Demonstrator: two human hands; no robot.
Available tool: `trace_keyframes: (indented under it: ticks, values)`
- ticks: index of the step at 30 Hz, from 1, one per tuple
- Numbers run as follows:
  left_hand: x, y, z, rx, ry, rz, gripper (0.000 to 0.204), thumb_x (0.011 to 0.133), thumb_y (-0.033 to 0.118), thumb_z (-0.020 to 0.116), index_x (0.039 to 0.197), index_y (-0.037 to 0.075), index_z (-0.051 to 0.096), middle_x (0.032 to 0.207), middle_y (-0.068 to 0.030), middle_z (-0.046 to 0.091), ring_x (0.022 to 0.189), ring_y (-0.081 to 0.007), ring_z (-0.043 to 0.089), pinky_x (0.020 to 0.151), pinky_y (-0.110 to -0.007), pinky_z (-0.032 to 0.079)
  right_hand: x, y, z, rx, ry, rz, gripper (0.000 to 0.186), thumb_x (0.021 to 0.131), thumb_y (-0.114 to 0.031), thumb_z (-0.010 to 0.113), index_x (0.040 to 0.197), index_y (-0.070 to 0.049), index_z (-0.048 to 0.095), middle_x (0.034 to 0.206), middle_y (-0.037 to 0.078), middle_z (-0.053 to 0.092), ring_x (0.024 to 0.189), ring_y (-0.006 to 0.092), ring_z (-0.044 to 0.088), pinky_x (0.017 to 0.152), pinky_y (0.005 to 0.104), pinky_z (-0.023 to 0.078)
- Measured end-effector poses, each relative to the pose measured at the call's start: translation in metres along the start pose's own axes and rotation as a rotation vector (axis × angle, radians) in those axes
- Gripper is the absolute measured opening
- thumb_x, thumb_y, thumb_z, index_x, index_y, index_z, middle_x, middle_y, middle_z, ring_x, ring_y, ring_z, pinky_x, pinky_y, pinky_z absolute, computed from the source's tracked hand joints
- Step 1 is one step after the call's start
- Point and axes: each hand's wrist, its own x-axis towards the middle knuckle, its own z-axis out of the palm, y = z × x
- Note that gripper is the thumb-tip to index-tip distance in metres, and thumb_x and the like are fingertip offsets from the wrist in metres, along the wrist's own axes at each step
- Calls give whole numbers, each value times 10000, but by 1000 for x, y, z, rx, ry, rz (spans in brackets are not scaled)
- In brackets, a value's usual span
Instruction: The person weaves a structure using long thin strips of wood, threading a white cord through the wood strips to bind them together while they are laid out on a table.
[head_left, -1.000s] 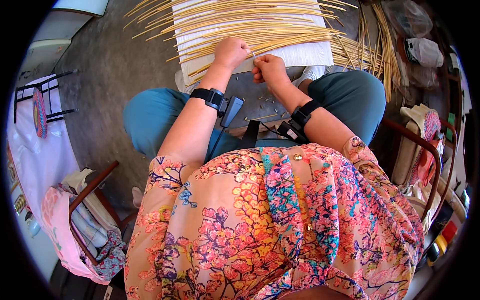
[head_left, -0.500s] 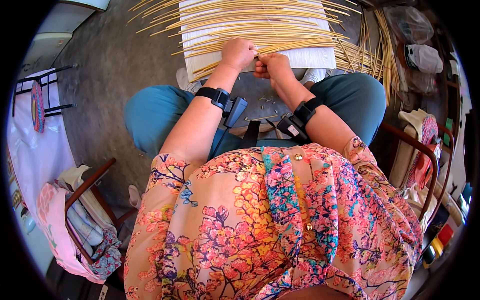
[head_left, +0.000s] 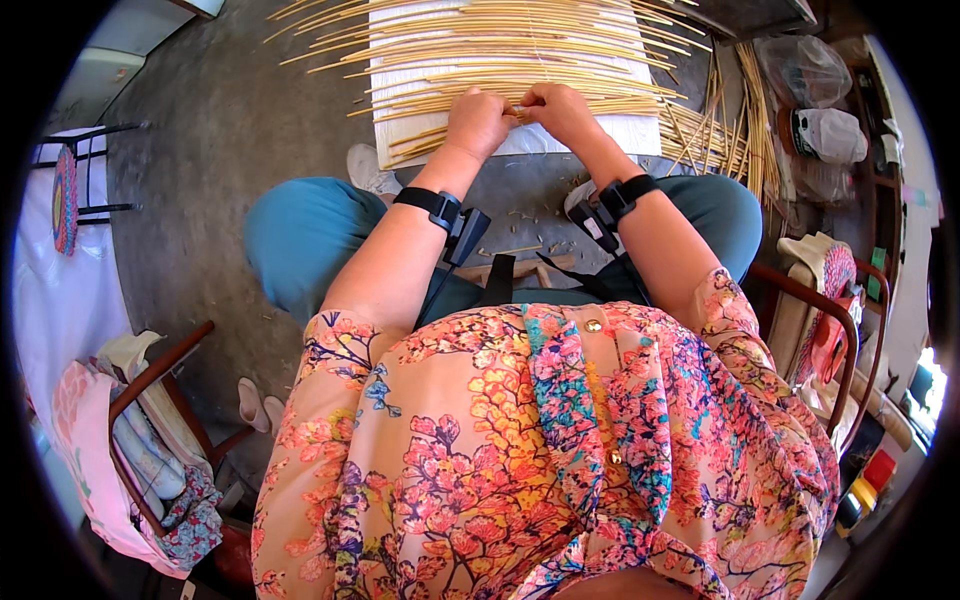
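My left hand (head_left: 482,124) and my right hand (head_left: 554,110) are closed, fingertips nearly together at the near part of a layer of long pale yellow rods (head_left: 530,60). What they pinch is too small and covered to make out. The rods lie in uneven rows on a white board or sheet (head_left: 405,135), with their ends sticking out past both of its sides. A thin pale line, perhaps string, runs across the rods above my hands.
More rods (head_left: 752,120) lie heaped on the right. Plastic bags (head_left: 805,70) sit beyond them. Wooden-armed chairs (head_left: 165,373) (head_left: 845,335) flank me, a black metal stool (head_left: 105,210) stands left, and pink slippers (head_left: 252,405) and small scraps (head_left: 520,220) lie on the grey floor.
My right hand has risen and turned over, its fingers now on the rods level with my left hand. My left hand has shifted slightly right and down since a second ago.
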Motion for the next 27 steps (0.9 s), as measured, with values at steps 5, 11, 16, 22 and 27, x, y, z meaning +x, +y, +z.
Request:
trace_keyframes:
  ticks: [5,11,16,22,27]
  values:
    - [1,5,1,1,45,-3,163,663,278,731,709,122,715,707,-91,650,762,-276,592,688,-377,481,8,1,-3,268,-159,91,121,711,-84,686,789,0,646,712,69,646,665,145,585,634,273,471]
    - [3,11,-5,-20,60,-4,211,645,309,755,691,112,697,673,-109,634,688,-289,602,625,-389,483,4,-2,-2,72,-65,6,133,712,-150,686,776,-43,640,717,134,639,667,270,598,630,355,474]
    - [7,9,-1,-26,69,18,208,634,299,764,712,117,699,674,-122,631,648,-305,600,612,-394,487,5,-3,3,1,60,-21,142,740,-151,676,780,-26,623,710,156,634,652,264,606,616,345,474]
    - [8,9,3,-29,73,49,181,620,252,762,756,142,715,707,-121,645,667,-308,615,629,-391,496,15,-3,4,-11,114,-13,135,745,-151,672,777,-29,627,708,151,632,651,265,606,606,351,474]
    - [4,11,6,-13,43,18,168,616,235,753,756,150,718,703,-115,645,705,-298,607,657,-400,492,17,-1,-6,359,-72,267,112,771,-131,675,766,-29,631,613,54,587,528,132,528,462,267,414]
